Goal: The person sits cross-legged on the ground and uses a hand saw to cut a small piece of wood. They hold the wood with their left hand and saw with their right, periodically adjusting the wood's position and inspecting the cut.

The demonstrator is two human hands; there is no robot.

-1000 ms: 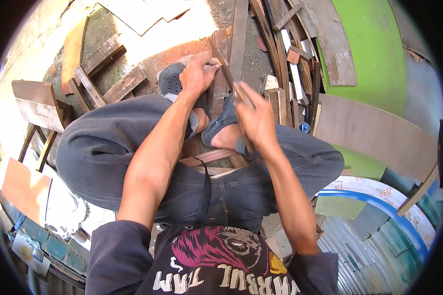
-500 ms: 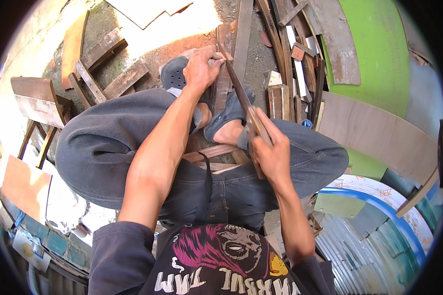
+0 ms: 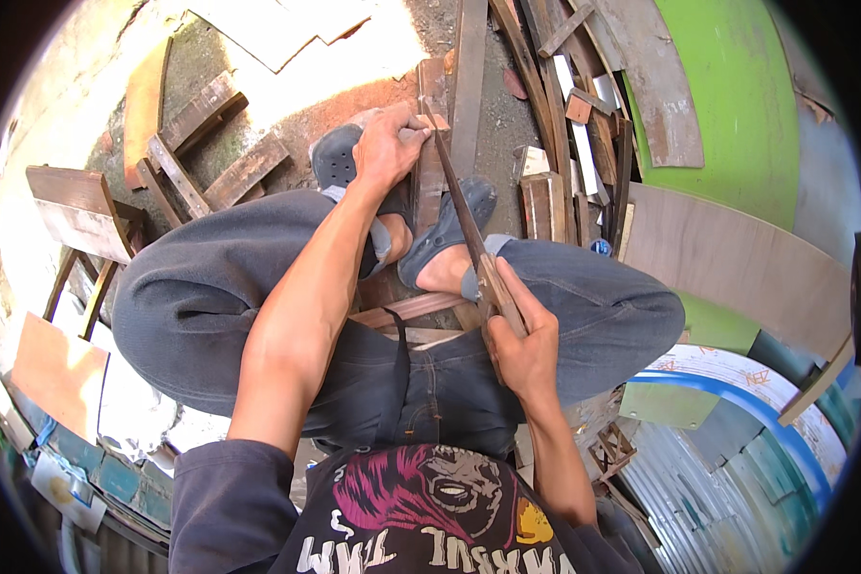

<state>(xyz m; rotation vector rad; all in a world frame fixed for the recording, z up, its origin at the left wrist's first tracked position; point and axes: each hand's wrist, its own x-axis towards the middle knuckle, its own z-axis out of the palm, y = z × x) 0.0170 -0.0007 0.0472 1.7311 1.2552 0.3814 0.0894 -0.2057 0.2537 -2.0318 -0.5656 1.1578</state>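
My right hand is closed round the wooden handle of a handsaw. Its long, dark blade slants away and to the left, between my feet. At the far end of the blade, my left hand presses and grips a small piece of wood. That piece lies across a reddish-brown plank running lengthwise between my shoes. The blade tip meets the wood beside my left fingers; the cut itself is too small to make out. Dark clogs flank the plank.
Loose wood strips and offcuts lie in a pile to the right, beside a green sheet and a curved plywood panel. More boards lie at the far left, near a wooden stool-like piece. Corrugated metal is at the lower right.
My right hand has drawn the saw back toward me, so the handle sits nearer my lap. The left hand stays on the wood piece.
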